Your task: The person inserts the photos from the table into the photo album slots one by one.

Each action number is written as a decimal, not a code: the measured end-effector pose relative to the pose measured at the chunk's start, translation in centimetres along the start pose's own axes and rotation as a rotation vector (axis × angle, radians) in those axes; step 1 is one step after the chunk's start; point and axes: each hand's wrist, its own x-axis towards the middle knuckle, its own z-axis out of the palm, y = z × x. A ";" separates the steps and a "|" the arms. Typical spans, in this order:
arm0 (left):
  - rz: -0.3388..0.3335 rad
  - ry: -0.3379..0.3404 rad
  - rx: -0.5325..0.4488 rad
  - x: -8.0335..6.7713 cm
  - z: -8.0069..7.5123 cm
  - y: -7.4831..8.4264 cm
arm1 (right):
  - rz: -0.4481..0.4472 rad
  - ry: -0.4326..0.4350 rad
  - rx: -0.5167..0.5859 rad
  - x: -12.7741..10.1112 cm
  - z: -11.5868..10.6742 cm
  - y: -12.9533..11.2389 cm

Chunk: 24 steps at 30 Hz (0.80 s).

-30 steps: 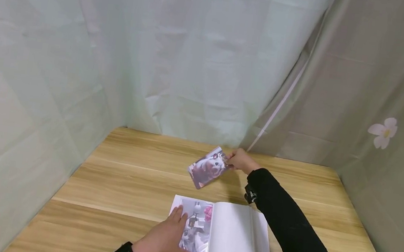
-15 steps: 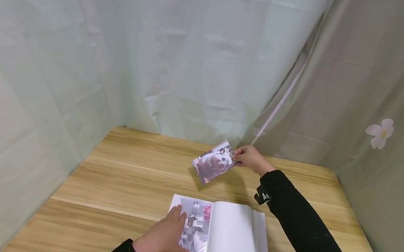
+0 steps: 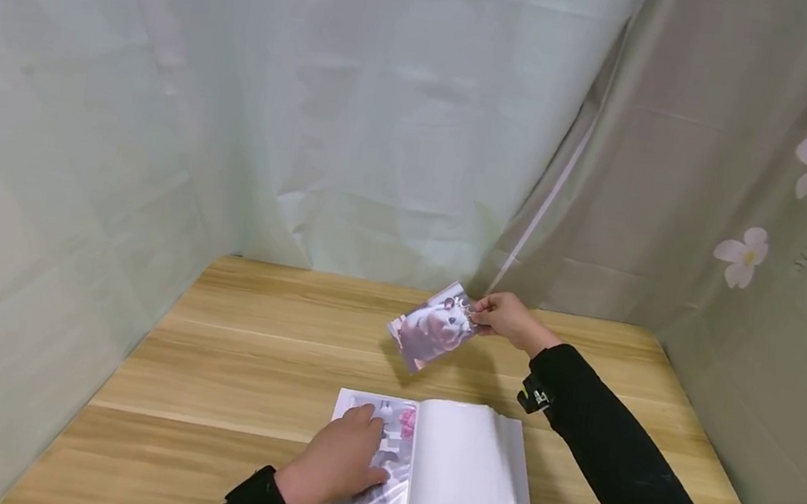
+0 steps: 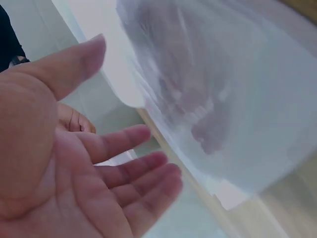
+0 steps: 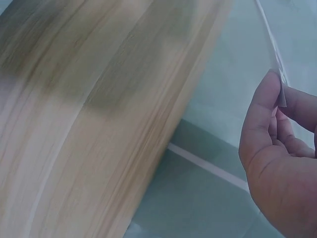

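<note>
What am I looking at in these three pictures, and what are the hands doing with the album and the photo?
No machine here: a person wears three cameras. The wide picture comes from the head and looks down at a wooden table with curtains around it. An open album lies on the table. The left hand rests flat on the album's left page; the left wrist picture shows its open palm close up, over a blurred page. The right hand pinches a photo by one corner, above the table beyond the album. The right wrist picture shows those fingers on the photo's thin edge.
</note>
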 end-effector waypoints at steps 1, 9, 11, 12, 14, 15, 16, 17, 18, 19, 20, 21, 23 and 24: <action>0.015 0.001 -0.006 0.2 0.1 0.2 | -0.002 0.001 0.006 -0.1 -0.1 0.1; 0.117 -0.027 0.014 1.4 0.5 1.9 | 0.004 0.003 0.021 -0.7 -0.9 0.4; 0.147 -0.035 0.039 1.8 0.7 2.1 | 0.011 0.003 0.027 -0.8 -1.0 0.5; 0.159 -0.038 0.047 2.0 0.7 2.3 | 0.012 0.002 0.028 -0.9 -1.0 0.5; 0.175 -0.046 0.050 2.3 0.9 2.6 | 0.011 0.002 0.030 -1.0 -1.1 0.6; 0.179 -0.050 0.049 2.5 0.9 2.7 | 0.014 0.004 0.033 -1.1 -1.1 0.7; 0.183 -0.054 0.049 2.6 1.0 2.8 | 0.016 0.006 0.036 -1.1 -1.2 0.8; 0.186 -0.057 0.049 2.8 1.1 2.9 | 0.017 0.005 0.035 -1.2 -1.2 0.9; 0.189 -0.060 0.049 2.9 1.2 3.0 | 0.017 0.006 0.032 -1.2 -1.3 1.0; 0.190 -0.064 0.051 3.0 1.3 3.1 | 0.018 0.006 0.033 -1.3 -1.4 1.2; 0.193 -0.064 0.054 3.2 1.4 3.2 | 0.020 0.006 0.033 -1.3 -1.4 1.4; 0.196 -0.063 0.060 3.3 1.4 3.3 | 0.021 0.005 0.035 -1.3 -1.5 1.6; 0.204 -0.055 0.074 3.5 1.5 3.4 | 0.017 0.006 0.040 -1.3 -1.6 1.9; 0.209 -0.052 0.082 3.6 1.6 3.4 | 0.013 0.007 0.044 -1.4 -1.6 2.1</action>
